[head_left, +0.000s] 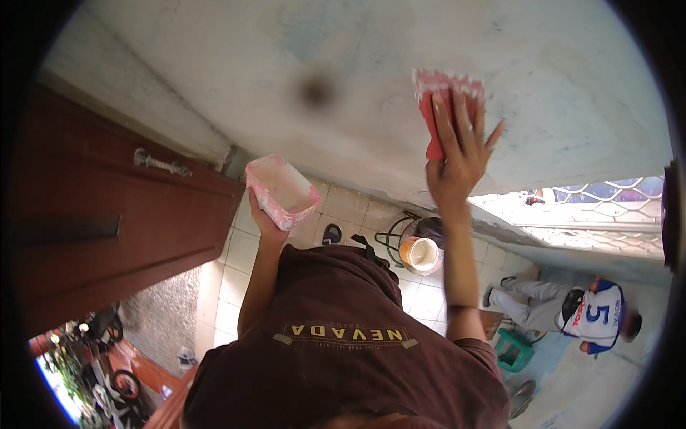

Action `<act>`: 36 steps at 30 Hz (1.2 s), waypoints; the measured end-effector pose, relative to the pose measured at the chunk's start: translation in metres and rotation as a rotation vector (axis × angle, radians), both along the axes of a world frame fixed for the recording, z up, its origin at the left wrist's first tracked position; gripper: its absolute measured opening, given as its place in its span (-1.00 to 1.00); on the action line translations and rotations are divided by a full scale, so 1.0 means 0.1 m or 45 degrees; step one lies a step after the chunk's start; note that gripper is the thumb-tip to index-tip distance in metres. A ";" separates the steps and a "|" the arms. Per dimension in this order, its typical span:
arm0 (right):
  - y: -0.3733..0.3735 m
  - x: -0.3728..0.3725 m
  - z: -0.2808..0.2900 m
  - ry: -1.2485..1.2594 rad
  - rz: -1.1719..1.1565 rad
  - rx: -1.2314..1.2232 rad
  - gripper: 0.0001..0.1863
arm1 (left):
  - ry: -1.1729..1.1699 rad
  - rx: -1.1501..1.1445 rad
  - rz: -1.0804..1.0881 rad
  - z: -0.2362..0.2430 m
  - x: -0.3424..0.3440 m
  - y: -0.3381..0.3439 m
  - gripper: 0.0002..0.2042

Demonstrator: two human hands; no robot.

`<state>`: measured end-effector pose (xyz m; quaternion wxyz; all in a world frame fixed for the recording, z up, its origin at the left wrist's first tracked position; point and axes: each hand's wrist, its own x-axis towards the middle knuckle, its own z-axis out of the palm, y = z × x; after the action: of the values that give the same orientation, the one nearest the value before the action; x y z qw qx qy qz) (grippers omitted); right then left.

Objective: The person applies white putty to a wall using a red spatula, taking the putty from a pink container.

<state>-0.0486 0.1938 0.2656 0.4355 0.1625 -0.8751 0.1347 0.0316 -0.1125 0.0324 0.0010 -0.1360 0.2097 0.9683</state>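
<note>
My right hand (461, 154) is raised to the pale, patchy wall (357, 129), its fingers spread along the back of a red putty scraper (433, 118). White paste is smeared over the scraper's wide upper end, which lies against the wall or very near it. At waist height on the left, my left hand (266, 220) grips a pink rectangular tub (280, 204) from below and the side. Whitish smears coat the tub, and pale paste shows inside it.
A brown wooden door (107, 207) with a metal handle stands at left. Below, on the tiled floor, are a bucket (419, 253) on a round stool, a sandal (332, 234) and a green plastic stool (513, 350). Another person (593, 314) works at right, near a meshed window (600, 207).
</note>
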 end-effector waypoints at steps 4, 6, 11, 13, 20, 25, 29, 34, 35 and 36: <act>0.05 -0.16 0.33 0.111 0.096 0.443 -0.18 | -0.036 0.007 -0.001 -0.01 0.09 0.09 -0.32; 0.05 -0.23 0.42 0.112 0.196 0.440 -0.20 | -0.009 0.015 0.012 0.04 0.15 0.12 -0.32; 0.12 0.04 0.23 -0.354 0.847 -0.976 -0.58 | 0.074 -0.045 0.156 0.27 0.42 0.32 -0.32; 0.19 0.28 0.05 -0.643 0.848 -1.561 -0.73 | 0.079 -0.066 0.215 0.37 0.64 0.49 -0.31; 0.16 1.40 -0.54 -1.403 0.996 -2.389 -0.67 | 0.028 0.066 0.277 0.23 1.79 1.03 -0.27; 0.38 1.96 -0.71 -1.625 0.891 -2.111 -0.71 | -0.107 0.129 0.370 0.13 2.29 1.34 -0.24; 0.25 2.28 -0.64 -1.583 0.826 -1.551 -0.75 | -0.064 -0.112 0.378 0.27 2.49 1.38 -0.21; 0.13 2.20 -0.42 -1.261 0.812 -0.479 -0.77 | 0.118 -0.086 0.305 0.41 2.13 1.49 -0.23; 0.10 2.17 -0.41 -1.186 0.812 -0.329 -0.78 | 0.130 -0.087 0.320 0.41 2.03 1.51 -0.24; 0.08 2.15 -0.43 -1.124 0.843 -0.330 -0.76 | 0.142 -0.087 0.333 0.42 1.95 1.56 -0.26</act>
<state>0.1664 0.2021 0.2229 -0.0207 0.3016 -0.8529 0.4257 0.2268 0.0431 0.0747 -0.1413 -0.1081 0.2230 0.9584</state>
